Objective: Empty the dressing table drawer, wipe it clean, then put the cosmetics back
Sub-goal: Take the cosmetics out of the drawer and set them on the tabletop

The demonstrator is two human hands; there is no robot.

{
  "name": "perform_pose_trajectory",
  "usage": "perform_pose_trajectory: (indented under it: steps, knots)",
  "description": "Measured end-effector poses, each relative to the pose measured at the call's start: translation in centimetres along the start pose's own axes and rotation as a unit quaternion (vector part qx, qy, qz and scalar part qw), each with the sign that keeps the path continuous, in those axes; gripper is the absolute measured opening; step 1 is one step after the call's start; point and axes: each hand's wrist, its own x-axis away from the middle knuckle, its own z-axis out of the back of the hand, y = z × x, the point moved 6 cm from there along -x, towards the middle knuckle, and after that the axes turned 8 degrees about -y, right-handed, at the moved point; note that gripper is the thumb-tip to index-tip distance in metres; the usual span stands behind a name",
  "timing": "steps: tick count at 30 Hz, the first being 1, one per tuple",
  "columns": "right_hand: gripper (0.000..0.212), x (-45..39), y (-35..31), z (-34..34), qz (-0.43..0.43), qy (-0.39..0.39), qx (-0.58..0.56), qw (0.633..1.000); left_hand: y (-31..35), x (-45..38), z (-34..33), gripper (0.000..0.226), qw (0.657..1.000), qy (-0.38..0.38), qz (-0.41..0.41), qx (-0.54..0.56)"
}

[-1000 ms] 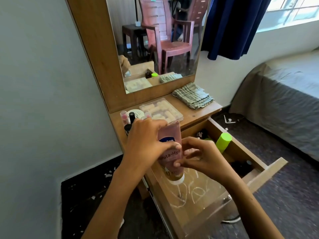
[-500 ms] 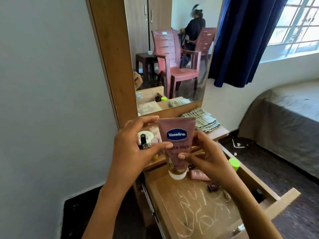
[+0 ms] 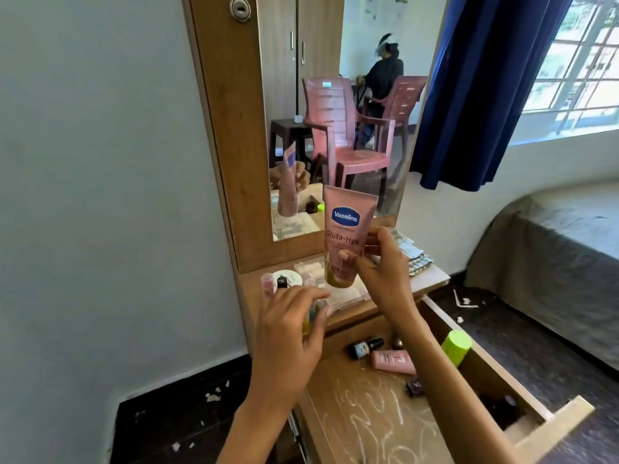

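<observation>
Above the dressing table [image 3: 418, 289] top's front edge, right hand [image 3: 378, 266] pinches upright pink Vaseline tube [image 3: 346, 229], cap down. Left hand [image 3: 294, 316] at the front left edge, fingers curled round a small yellowish bottle [image 3: 310, 318]. Open drawer [image 3: 485, 373] holds a pink tube [image 3: 392, 361] and green-capped bottle [image 3: 455, 346] toward its back.

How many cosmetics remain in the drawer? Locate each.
5: black-capped bottle at back, pink tube beside it, dark jar nearer, green-capped bottle against right wall, dark item in side compartment. The forearm may hide more.
</observation>
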Motion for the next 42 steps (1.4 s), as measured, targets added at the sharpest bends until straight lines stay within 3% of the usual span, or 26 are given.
perform_pose_trajectory:
  steps: [11, 27, 33, 36, 42]
  knots:
    - [0.053, 0.7, 1.4, -2.3, -0.004, -0.001, 0.009, 1.000, 0.3, 1.6, -2.5, 0.015, 0.998, -0.050, 0.004, -0.042]
    - [0.056, 2.6, 2.8, -2.0, -0.043, -0.032, -0.006, 0.999, 0.4, 2.9, -4.6, 0.018, 0.994, -0.090, 0.004, -0.059]
    - [0.024, 6.4, 5.6, 1.2, -0.100, -0.058, 0.053, 0.992, -0.5, 3.1, -6.2, 0.016, 0.990, -0.128, 0.010, -0.050]
    - [0.017, 9.0, 8.1, 2.9, -0.152, -0.114, 0.128, 0.973, -1.5, 3.2, -8.9, 0.017, 0.980, -0.190, 0.029, -0.055]
    - [0.021, 13.0, 11.7, 4.1, -0.252, -0.231, 0.313, 0.886, -2.4, 1.6, -16.2, 0.032, 0.926, -0.358, 0.022, -0.115]
